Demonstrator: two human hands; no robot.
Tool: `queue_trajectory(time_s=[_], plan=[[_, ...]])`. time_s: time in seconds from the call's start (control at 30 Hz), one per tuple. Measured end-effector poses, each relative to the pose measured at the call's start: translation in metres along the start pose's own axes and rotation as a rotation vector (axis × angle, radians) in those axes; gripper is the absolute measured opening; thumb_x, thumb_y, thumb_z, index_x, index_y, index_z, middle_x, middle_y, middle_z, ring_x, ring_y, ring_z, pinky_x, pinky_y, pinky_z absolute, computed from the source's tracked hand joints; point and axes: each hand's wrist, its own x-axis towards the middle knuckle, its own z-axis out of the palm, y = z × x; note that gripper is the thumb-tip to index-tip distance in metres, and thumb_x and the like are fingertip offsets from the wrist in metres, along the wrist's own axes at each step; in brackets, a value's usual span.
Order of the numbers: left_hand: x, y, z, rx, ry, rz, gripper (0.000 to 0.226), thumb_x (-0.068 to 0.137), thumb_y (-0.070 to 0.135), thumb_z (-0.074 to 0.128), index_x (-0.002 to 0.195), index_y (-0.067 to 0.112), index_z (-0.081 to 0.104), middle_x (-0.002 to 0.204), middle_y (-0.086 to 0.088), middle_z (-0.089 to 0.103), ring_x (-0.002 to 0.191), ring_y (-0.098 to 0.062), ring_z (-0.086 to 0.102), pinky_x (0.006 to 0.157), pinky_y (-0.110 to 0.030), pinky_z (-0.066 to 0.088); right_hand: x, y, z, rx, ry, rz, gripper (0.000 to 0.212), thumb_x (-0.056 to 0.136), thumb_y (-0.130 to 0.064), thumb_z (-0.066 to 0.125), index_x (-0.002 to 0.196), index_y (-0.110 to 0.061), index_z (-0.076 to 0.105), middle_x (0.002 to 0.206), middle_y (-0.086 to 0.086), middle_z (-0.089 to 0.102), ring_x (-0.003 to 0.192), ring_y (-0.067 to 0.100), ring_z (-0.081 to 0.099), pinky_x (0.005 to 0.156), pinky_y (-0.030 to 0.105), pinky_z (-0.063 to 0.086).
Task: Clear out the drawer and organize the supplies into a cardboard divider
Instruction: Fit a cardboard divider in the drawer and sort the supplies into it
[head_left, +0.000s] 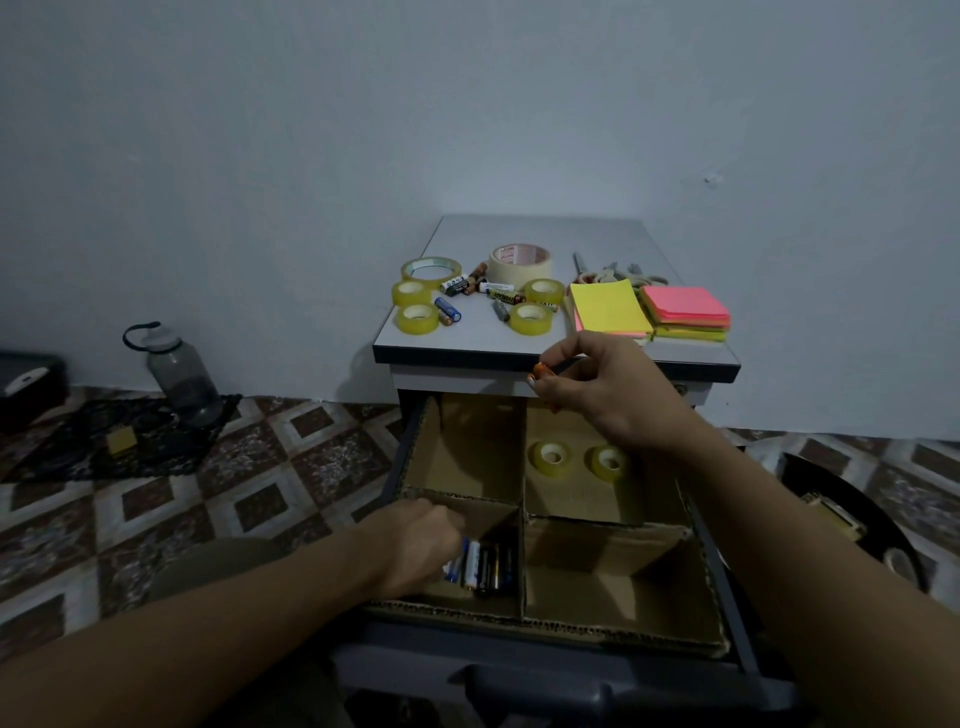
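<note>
An open drawer (737, 613) holds a cardboard divider (522, 499) with four compartments. My left hand (415, 545) reaches into the near-left compartment, fingers touching several batteries (485, 566) lying there. My right hand (597, 389) hovers above the far-right compartment, pinching a battery with an orange tip (541, 372). Two small yellow tape rolls (550, 457) sit in that far-right compartment. On the cabinet top (467, 340) lie more tape rolls (415, 318), a masking tape roll (521, 260), loose batteries (506, 297) and sticky note pads (608, 306).
Scissors (613, 273) lie at the back of the cabinet top behind the pink note pad (685, 306). A water bottle (182, 376) stands on the tiled floor to the left. A dark round tray (857, 525) with small items sits on the floor at the right.
</note>
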Motion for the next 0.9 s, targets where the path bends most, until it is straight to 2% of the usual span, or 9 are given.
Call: queue_trajectory(time_s=[0.23, 0.33, 0.43, 0.57, 0.63, 0.7, 0.77, 0.83, 0.9], plan=[[-0.001, 0.006, -0.004, 0.072, 0.004, -0.053, 0.018, 0.097, 0.018, 0.052, 0.103, 0.008, 0.066, 0.103, -0.011, 0.066, 0.093, -0.028, 0.063, 0.081, -0.041, 0.053, -0.007, 0.005, 0.002, 0.007, -0.006, 0.027, 0.016, 0.088, -0.023, 0.072, 0.102, -0.020, 0.064, 0.089, -0.001, 0.073, 0.078, 0.008, 0.071, 0.075, 0.029, 0.057], [-0.005, 0.001, -0.008, -0.024, 0.013, -0.007, 0.017, 0.096, 0.025, 0.051, 0.099, 0.016, 0.066, 0.101, -0.003, 0.064, 0.089, -0.019, 0.061, 0.079, -0.036, 0.053, -0.012, 0.008, 0.004, 0.013, -0.005, 0.054, 0.018, 0.087, -0.025, 0.073, 0.102, -0.022, 0.064, 0.086, -0.001, 0.073, 0.076, 0.009, 0.070, 0.070, 0.030, 0.057], [-0.019, -0.012, -0.015, -0.256, 0.141, 0.004, 0.018, 0.096, 0.041, 0.049, 0.100, 0.030, 0.063, 0.099, 0.014, 0.056, 0.085, -0.002, 0.056, 0.079, -0.024, 0.053, -0.020, 0.008, 0.010, 0.043, -0.016, 0.097, 0.020, 0.088, -0.023, 0.071, 0.104, -0.024, 0.060, 0.087, 0.001, 0.073, 0.076, 0.010, 0.070, 0.067, 0.030, 0.057], [-0.038, -0.035, -0.029, -0.409, 0.446, -0.071, 0.024, 0.093, 0.041, 0.052, 0.097, 0.025, 0.070, 0.094, 0.016, 0.058, 0.083, 0.001, 0.055, 0.074, -0.015, 0.048, -0.035, 0.009, 0.032, 0.078, -0.033, 0.097, 0.021, 0.090, -0.019, 0.068, 0.100, -0.029, 0.052, 0.094, 0.001, 0.069, 0.082, 0.012, 0.069, 0.067, 0.028, 0.054], [-0.041, -0.049, -0.031, -0.494, 0.555, -0.162, 0.023, 0.089, 0.039, 0.056, 0.089, 0.024, 0.074, 0.088, 0.016, 0.061, 0.080, 0.000, 0.058, 0.070, -0.021, 0.051, -0.043, 0.010, 0.047, 0.076, -0.071, 0.075, 0.015, 0.091, -0.019, 0.064, 0.095, -0.029, 0.054, 0.095, -0.001, 0.065, 0.085, 0.015, 0.065, 0.069, 0.029, 0.054], [-0.042, -0.059, -0.028, -0.602, 0.598, -0.272, 0.019, 0.086, 0.036, 0.060, 0.087, 0.025, 0.075, 0.087, 0.014, 0.063, 0.079, -0.003, 0.060, 0.070, -0.030, 0.054, -0.049, 0.010, 0.061, 0.096, -0.119, 0.101, 0.010, 0.093, -0.020, 0.061, 0.094, -0.029, 0.056, 0.097, -0.004, 0.063, 0.088, 0.013, 0.063, 0.072, 0.027, 0.052], [-0.042, -0.064, -0.023, -0.680, 0.615, -0.356, 0.011, 0.089, 0.026, 0.065, 0.088, 0.023, 0.075, 0.087, 0.010, 0.064, 0.078, -0.005, 0.061, 0.070, -0.030, 0.053, -0.054, 0.010, 0.074, 0.122, -0.172, 0.148, 0.008, 0.095, -0.020, 0.057, 0.095, -0.027, 0.061, 0.098, -0.005, 0.064, 0.087, 0.011, 0.062, 0.070, 0.024, 0.051], [-0.041, -0.064, -0.020, -0.707, 0.621, -0.395, 0.009, 0.090, 0.018, 0.067, 0.090, 0.022, 0.075, 0.088, 0.008, 0.064, 0.077, -0.005, 0.060, 0.068, -0.022, 0.049, -0.057, 0.010, 0.086, 0.162, -0.218, 0.194, 0.012, 0.097, -0.018, 0.055, 0.098, -0.025, 0.065, 0.096, -0.005, 0.065, 0.082, 0.006, 0.062, 0.065, 0.020, 0.049], [-0.039, -0.064, -0.019, -0.716, 0.613, -0.408, 0.010, 0.091, 0.018, 0.066, 0.092, 0.022, 0.075, 0.089, 0.008, 0.065, 0.077, -0.003, 0.059, 0.064, -0.010, 0.042, -0.060, 0.009, 0.098, 0.192, -0.239, 0.243, 0.015, 0.098, -0.018, 0.054, 0.097, -0.026, 0.067, 0.091, -0.007, 0.067, 0.074, 0.002, 0.062, 0.060, 0.017, 0.048]])
